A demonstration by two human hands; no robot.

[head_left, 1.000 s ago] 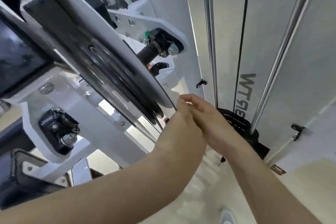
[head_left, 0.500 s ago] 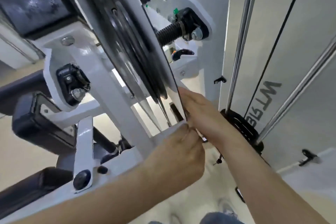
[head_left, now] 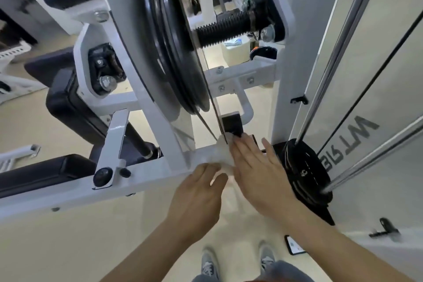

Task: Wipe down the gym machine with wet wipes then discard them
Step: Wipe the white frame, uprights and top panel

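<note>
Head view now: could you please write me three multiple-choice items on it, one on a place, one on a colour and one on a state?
1. Where is the wet wipe?
A. On the floor by the shoes.
B. On the white frame bar.
C. On the black seat pad.

2. What colour is the large pulley wheel?
A. Red.
B. Yellow.
C. Black.

3. How does the right hand lie?
A. Flat, fingers straight, on the wipe.
B. Clenched, away from the machine.
C. Wrapped round a chrome rod.

Answers:
1 B: the wipe lies crumpled on the bar, where the left hand pinches its lower edge.
2 C: the wheel is black against the white frame.
3 A: its straight fingers press the wipe's right side.
</note>
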